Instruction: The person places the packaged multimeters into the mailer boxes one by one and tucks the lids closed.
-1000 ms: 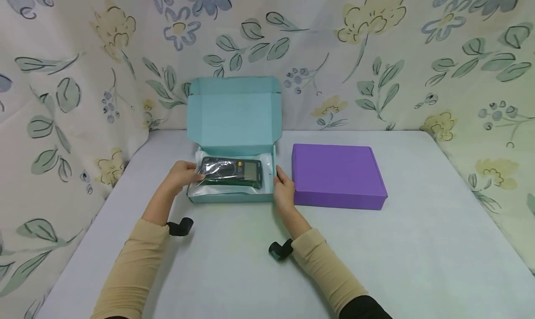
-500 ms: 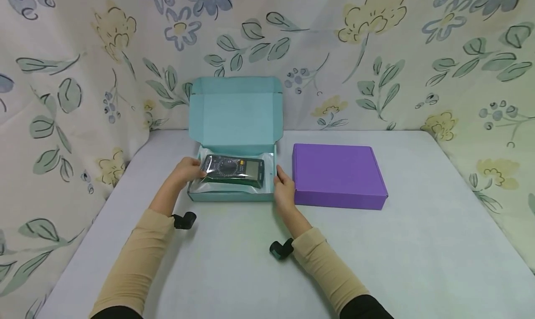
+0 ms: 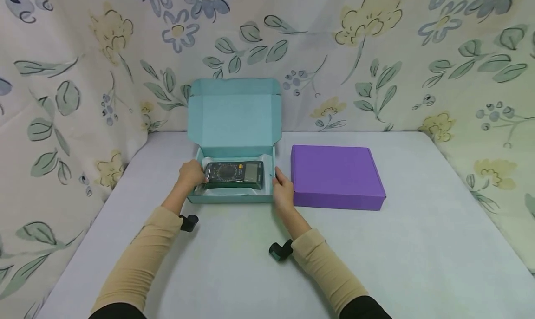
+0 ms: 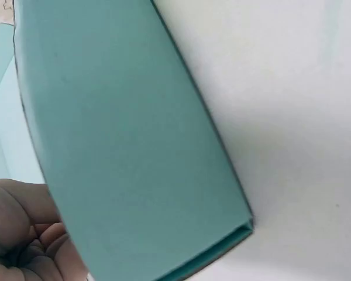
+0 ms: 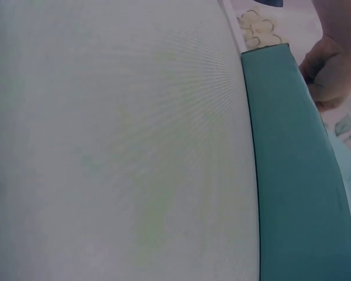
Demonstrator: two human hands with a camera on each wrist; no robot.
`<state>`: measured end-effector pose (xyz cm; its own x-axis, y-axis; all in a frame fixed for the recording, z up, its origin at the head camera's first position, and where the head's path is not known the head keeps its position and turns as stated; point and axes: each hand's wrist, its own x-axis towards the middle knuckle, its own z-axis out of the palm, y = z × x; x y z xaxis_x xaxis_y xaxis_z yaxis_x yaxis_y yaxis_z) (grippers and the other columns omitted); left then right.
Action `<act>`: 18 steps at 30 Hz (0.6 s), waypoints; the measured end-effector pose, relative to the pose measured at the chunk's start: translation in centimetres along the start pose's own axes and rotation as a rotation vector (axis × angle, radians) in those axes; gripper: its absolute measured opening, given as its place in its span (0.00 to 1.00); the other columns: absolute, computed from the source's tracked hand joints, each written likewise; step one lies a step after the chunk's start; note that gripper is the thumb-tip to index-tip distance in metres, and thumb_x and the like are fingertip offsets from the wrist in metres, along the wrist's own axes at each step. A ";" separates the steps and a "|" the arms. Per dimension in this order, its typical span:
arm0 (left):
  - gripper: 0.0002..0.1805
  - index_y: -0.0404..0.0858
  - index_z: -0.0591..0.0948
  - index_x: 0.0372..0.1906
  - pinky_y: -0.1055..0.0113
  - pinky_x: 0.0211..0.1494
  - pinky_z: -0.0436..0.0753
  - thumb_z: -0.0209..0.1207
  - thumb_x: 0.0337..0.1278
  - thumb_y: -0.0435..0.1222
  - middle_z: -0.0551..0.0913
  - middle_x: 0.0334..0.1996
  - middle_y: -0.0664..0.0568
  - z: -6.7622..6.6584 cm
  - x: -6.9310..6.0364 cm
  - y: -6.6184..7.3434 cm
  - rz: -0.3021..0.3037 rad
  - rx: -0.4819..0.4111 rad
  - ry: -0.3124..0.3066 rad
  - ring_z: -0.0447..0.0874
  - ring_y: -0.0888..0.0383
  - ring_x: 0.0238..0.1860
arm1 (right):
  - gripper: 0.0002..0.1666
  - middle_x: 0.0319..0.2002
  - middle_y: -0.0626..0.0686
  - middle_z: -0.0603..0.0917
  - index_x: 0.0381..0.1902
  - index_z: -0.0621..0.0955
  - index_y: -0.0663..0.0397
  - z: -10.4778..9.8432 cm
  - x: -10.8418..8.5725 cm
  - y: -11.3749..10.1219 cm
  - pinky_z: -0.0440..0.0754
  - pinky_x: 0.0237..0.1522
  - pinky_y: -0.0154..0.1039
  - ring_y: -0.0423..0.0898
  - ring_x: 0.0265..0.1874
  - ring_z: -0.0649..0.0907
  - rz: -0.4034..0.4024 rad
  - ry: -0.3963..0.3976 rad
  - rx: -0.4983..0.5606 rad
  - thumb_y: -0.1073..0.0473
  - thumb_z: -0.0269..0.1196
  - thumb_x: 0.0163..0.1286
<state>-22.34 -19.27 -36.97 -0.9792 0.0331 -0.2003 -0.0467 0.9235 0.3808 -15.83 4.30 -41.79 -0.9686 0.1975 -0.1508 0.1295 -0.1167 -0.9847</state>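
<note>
A teal cardboard box (image 3: 234,199) stands with its lid raised at the back. Inside lies a dark digital multimeter (image 3: 227,172), screen to the right, in a clear plastic bag (image 3: 267,170). My left hand (image 3: 192,173) reaches over the box's left wall, fingers curled at the multimeter's left end, holding it in its bag; the fingertips are hidden. Those curled fingers also show beyond the teal wall in the left wrist view. On the opposite side my right hand (image 3: 283,192) grips the box's right wall, which its fingers partly cover.
A closed purple box (image 3: 334,170) stands just right of the teal box, close to my right hand. Both boxes are on a white-covered table (image 3: 234,263). A floral cloth (image 3: 326,77) hangs behind, right by the raised lid.
My left hand has shifted right, over the box wall, and its fingers curl more. The multimeter lies flatter, with less bag spread at its left end. The right hand keeps its place.
</note>
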 end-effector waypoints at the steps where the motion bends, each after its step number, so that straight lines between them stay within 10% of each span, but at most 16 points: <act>1: 0.11 0.22 0.80 0.29 0.48 0.43 0.83 0.67 0.54 0.29 0.82 0.31 0.32 0.1 0.0 0.0 0.002 0.017 0.010 0.81 0.39 0.36 | 0.27 0.73 0.59 0.60 0.72 0.61 0.65 0.0 0.0 0.0 0.56 0.72 0.45 0.53 0.73 0.56 0.002 -0.003 -0.002 0.70 0.44 0.77; 10: 0.18 0.15 0.71 0.52 0.44 0.53 0.78 0.54 0.65 0.27 0.75 0.49 0.25 0.2 -0.1 -0.2 -0.002 -0.162 -0.143 0.76 0.35 0.50 | 0.28 0.73 0.59 0.60 0.72 0.61 0.64 0.1 -0.1 0.0 0.56 0.72 0.45 0.53 0.73 0.57 0.008 0.005 -0.010 0.69 0.45 0.77; 15: 0.25 0.14 0.53 0.66 0.41 0.70 0.62 0.38 0.72 0.29 0.55 0.66 0.22 -0.2 -0.3 -0.7 -0.054 -0.480 -0.339 0.54 0.30 0.69 | 0.28 0.73 0.59 0.60 0.73 0.60 0.65 0.1 0.1 -0.2 0.56 0.72 0.45 0.53 0.73 0.56 0.021 -0.002 -0.018 0.70 0.44 0.76; 18: 0.29 0.14 0.44 0.69 0.40 0.72 0.53 0.35 0.73 0.29 0.45 0.71 0.22 -0.4 -0.9 -0.4 -0.065 -0.502 -0.372 0.42 0.29 0.72 | 0.28 0.73 0.60 0.59 0.73 0.59 0.65 -0.1 0.0 -0.7 0.57 0.72 0.46 0.53 0.73 0.56 0.039 -0.024 -0.057 0.70 0.45 0.76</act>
<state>-21.53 -19.86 -36.58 -0.8410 0.1969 -0.5040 -0.2795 0.6394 0.7163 -15.91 4.53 -41.08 -0.9673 0.1703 -0.1878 0.1786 -0.0678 -0.9816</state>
